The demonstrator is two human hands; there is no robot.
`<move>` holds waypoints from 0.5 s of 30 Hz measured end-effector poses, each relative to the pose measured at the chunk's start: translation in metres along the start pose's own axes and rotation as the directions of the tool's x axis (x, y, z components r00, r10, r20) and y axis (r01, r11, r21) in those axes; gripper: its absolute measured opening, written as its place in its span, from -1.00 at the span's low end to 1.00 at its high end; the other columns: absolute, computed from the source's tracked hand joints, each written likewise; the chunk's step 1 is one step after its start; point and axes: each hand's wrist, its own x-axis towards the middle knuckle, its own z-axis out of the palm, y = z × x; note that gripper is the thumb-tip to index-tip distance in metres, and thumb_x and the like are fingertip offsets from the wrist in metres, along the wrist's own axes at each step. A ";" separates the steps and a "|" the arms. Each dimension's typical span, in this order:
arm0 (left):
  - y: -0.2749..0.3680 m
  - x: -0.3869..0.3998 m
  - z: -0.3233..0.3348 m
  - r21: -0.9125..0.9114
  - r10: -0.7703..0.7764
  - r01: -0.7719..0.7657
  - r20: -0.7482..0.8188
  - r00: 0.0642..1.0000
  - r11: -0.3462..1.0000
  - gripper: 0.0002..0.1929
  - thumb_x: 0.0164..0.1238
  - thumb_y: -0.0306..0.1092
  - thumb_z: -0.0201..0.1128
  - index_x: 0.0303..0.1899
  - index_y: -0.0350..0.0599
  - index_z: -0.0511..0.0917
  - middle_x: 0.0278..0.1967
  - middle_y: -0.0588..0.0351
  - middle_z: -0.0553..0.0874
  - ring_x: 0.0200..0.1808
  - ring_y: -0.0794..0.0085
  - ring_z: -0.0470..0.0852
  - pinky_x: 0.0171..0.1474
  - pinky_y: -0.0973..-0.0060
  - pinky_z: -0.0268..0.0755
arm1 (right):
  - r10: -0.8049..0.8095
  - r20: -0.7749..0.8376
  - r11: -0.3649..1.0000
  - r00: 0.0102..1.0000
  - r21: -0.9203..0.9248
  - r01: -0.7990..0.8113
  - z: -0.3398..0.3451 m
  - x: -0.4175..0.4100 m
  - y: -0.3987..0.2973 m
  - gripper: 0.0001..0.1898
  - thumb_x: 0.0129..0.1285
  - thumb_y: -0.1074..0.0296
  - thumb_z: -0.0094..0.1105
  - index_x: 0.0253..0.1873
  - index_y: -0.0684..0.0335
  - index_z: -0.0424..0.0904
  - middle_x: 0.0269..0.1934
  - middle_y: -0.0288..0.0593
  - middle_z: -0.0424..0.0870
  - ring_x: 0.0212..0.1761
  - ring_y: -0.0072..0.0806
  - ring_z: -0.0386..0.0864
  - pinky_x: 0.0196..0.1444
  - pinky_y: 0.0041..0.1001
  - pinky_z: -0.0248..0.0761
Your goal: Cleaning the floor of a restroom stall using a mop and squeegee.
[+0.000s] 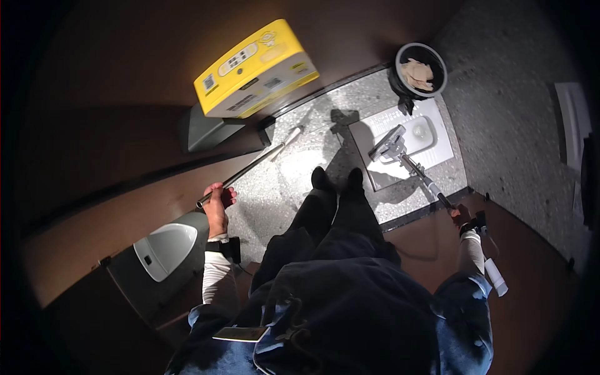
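My left hand is closed around the upper end of a slim metal pole, which slants down to a pale lower end near the speckled floor. In my right hand is the grip of a long-handled floor tool. Its wide, flat grey head is over the near left side of a white squat toilet; whether it touches the pan I cannot tell. My dark shoes stand on the bright floor between the two tools.
A waste bin holding crumpled paper stands beyond the toilet. A yellow and white box bearing writing juts from the brown partition, above a grey fixture. Behind the lower left panel is a urinal. Another partition rises at right.
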 end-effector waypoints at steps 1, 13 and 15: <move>0.000 0.013 0.006 0.004 0.009 -0.009 0.001 1.000 1.000 -0.87 0.26 -0.35 0.03 -0.24 -0.17 0.43 -0.49 -0.04 0.61 -0.56 0.33 0.61 -0.55 0.50 0.45 | -0.013 -0.039 0.994 0.999 -0.106 0.008 -0.001 -0.015 0.001 -0.69 0.17 0.05 -0.05 -0.26 0.19 0.50 -0.66 -0.33 0.42 -0.70 -0.50 0.38 -0.66 -0.48 0.24; -0.012 0.158 0.006 0.058 -0.047 0.051 -0.065 0.997 0.997 -0.78 0.28 -0.24 0.02 -0.19 -0.20 0.41 -0.46 -0.09 0.64 -0.55 0.26 0.64 -0.57 0.46 0.50 | 0.562 -0.075 0.727 0.824 0.520 -0.449 0.138 -0.191 -0.112 -0.85 0.13 0.36 -0.01 -0.19 0.22 0.40 -0.65 -0.20 0.41 -0.76 -0.44 0.36 -0.75 -0.37 0.24; -0.020 0.185 -0.016 -0.020 -0.068 0.067 -0.040 0.997 0.998 -0.76 0.29 -0.24 0.04 -0.16 -0.21 0.37 -0.48 -0.06 0.64 -0.60 0.28 0.63 -0.63 0.47 0.49 | 0.413 0.070 0.720 0.908 0.585 -0.373 0.129 -0.215 -0.175 -0.83 0.11 0.41 0.04 -0.24 0.36 0.37 -0.65 -0.18 0.41 -0.77 -0.46 0.37 -0.79 -0.39 0.23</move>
